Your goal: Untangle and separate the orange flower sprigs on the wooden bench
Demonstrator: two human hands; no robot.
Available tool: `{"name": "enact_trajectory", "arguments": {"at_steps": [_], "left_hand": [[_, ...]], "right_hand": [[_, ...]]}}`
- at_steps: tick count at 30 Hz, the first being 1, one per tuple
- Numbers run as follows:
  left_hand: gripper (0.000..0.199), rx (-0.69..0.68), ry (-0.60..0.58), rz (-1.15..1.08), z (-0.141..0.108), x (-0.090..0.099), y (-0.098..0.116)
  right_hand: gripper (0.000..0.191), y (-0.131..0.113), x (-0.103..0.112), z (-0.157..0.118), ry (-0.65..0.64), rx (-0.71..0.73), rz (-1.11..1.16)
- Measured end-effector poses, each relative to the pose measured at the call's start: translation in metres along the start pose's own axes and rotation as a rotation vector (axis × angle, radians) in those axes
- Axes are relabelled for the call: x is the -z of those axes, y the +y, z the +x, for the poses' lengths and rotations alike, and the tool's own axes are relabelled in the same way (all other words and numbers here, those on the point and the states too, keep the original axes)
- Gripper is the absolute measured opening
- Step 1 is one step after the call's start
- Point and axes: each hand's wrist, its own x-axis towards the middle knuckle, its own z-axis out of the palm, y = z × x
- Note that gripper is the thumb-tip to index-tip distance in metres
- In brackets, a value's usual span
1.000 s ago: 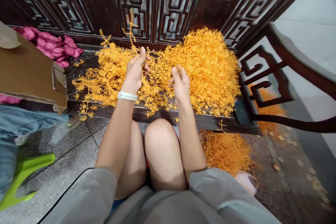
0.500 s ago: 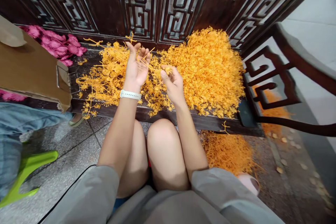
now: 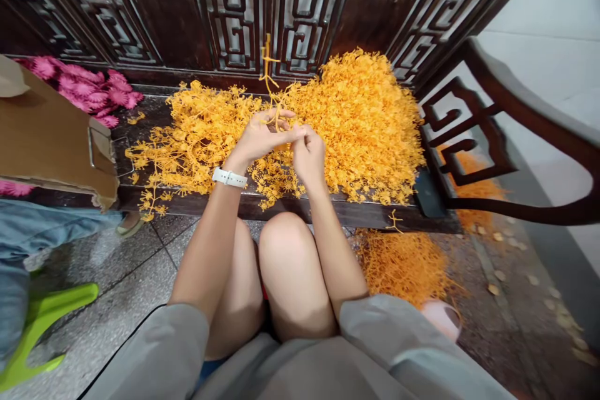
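Note:
My left hand (image 3: 262, 134), with a white watch band at its wrist, is closed round a yellow-orange plastic flower stem (image 3: 268, 65). The stem's bare forked end sticks up above the fingers. My right hand (image 3: 310, 153) is pinched shut against the tip of the left thumb; whatever lies in that pinch is too small to make out. Under and left of the hands spreads a loose heap of branched yellow plastic sprigs (image 3: 197, 125). A taller, denser mound of small yellow plastic flowers (image 3: 375, 125) rises to the right.
All this lies on a dark wooden bench (image 3: 328, 214) with a carved back. Pink flowers (image 3: 84, 84) and a cardboard box (image 3: 51, 131) are at left. Orange stems (image 3: 407, 265) pile on the floor at right. Someone's jeans (image 3: 56, 225) and a green stool (image 3: 51, 319) show at lower left.
My hands have come together, thumb tip to pinched fingers. The left hand has turned from palm-up and moved right, and the stem now stands upright from it. The view has shifted slightly.

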Motion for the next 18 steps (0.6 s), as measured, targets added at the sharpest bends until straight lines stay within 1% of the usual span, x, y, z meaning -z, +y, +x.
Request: {"name": "enact_trajectory", "arguments": {"at_steps": [2, 3, 5, 6, 9, 11, 13, 14, 15, 16, 17, 18], "left_hand": [[0.034, 0.009, -0.006, 0.086, 0.000, 0.001, -0.003], [0.029, -0.003, 0.001, 0.127, 0.000, 0.002, -0.004], [0.018, -0.053, 0.043, 0.214, 0.002, 0.007, -0.007], [0.016, -0.088, 0.078, 0.257, 0.004, 0.011, -0.010], [0.015, -0.182, 0.228, 0.380, 0.014, 0.031, -0.023], [0.017, -0.193, 0.350, 0.409, 0.022, 0.048, -0.035], [0.024, -0.161, 0.487, 0.338, 0.029, 0.065, -0.046], [0.028, -0.144, 0.540, 0.266, 0.032, 0.072, -0.050], [0.032, -0.133, 0.577, 0.182, 0.034, 0.078, -0.052], [0.037, -0.125, 0.590, 0.100, 0.035, 0.082, -0.053], [0.042, -0.122, 0.588, 0.028, 0.035, 0.084, -0.053], [0.046, -0.120, 0.579, -0.034, 0.034, 0.084, -0.051]], "right_hand": [[0.050, 0.000, 0.003, -0.001, -0.003, 0.032, -0.113], [0.051, 0.000, 0.004, -0.002, 0.017, 0.035, -0.139], [0.052, -0.005, 0.007, -0.002, 0.092, 0.026, -0.130], [0.053, -0.009, 0.009, -0.003, 0.145, 0.027, -0.104], [0.054, -0.037, 0.018, -0.010, 0.284, 0.074, 0.005], [0.052, -0.064, 0.027, -0.016, 0.381, 0.135, 0.068], [0.048, -0.085, 0.037, -0.019, 0.524, 0.210, 0.110], [0.047, -0.090, 0.041, -0.018, 0.588, 0.244, 0.118], [0.046, -0.089, 0.043, -0.016, 0.625, 0.266, 0.105], [0.045, -0.083, 0.044, -0.014, 0.623, 0.274, 0.065], [0.043, -0.072, 0.043, -0.010, 0.576, 0.264, 0.001], [0.042, -0.057, 0.042, -0.007, 0.491, 0.236, -0.081]]}}
